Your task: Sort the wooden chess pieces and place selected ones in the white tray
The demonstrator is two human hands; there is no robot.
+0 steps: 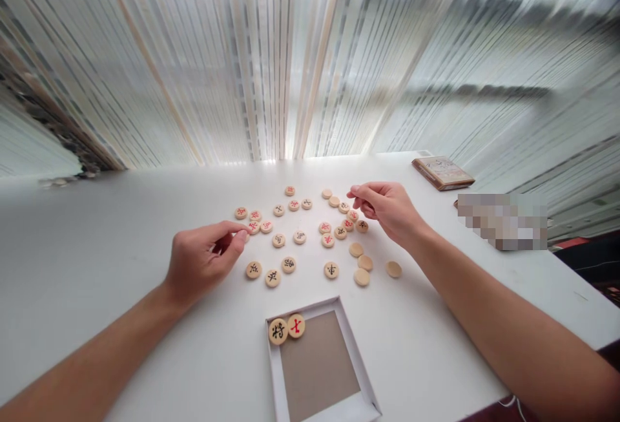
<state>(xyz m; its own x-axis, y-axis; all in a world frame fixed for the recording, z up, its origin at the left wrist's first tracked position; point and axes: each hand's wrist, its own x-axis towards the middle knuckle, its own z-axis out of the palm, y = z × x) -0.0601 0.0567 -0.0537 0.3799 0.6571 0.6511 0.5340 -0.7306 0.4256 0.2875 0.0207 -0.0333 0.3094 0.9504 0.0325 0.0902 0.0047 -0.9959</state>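
Observation:
Round wooden Chinese chess pieces with red or black characters lie spread over the white table. My left hand point(206, 257) is at their left side, thumb and index finger pinched at the edge of a red-marked piece point(254, 227); the fingertips partly cover what is between them. Over the right side of the spread, my right hand point(387, 210) has its thumb and fingers pressed together, just above a black-marked piece point(343, 207); anything inside that pinch is hidden. Nearer to me, a shallow white box point(356, 338) holds a black-marked piece point(278, 331) and a red-marked piece point(296, 326), side by side in its far left corner.
Several blank-side-up pieces point(365, 263) lie below my right hand. A flat brown box point(443, 172) rests at the back right, with a blurred-out object point(501, 221) nearer the right edge. Striped sheer curtains point(271, 60) hang behind the white table point(121, 228).

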